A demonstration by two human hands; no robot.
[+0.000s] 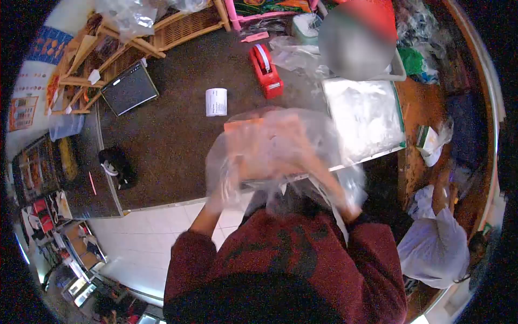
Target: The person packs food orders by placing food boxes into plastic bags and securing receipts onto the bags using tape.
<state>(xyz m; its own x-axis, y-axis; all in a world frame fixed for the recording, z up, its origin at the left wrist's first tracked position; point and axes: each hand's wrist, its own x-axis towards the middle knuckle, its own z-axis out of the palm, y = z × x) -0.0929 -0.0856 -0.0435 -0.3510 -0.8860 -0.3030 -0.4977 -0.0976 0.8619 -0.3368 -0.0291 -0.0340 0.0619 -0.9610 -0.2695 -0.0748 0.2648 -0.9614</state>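
Note:
A large clear plastic bag point(324, 129) billows over the front edge of the dark table, smeared by motion. Within or behind its film shows a flat orange item point(243, 129), whose kind I cannot make out. My left hand point(237, 164) is at the bag's left side, beside the orange item. From the right, my right hand point(302, 154) reaches in under or behind the plastic. Film covers both hands and part of the wrists, and blur hides the fingers, so their grip cannot be read.
Beyond the bag stand a red tape dispenser point(266, 70) and a white label roll point(216, 102). A stack of clear plastic sheets or bags point(364, 116) lies right. Leftward are a dark-screened tablet point(130, 88), a black device point(118, 168) and a wicker shelf point(183, 32).

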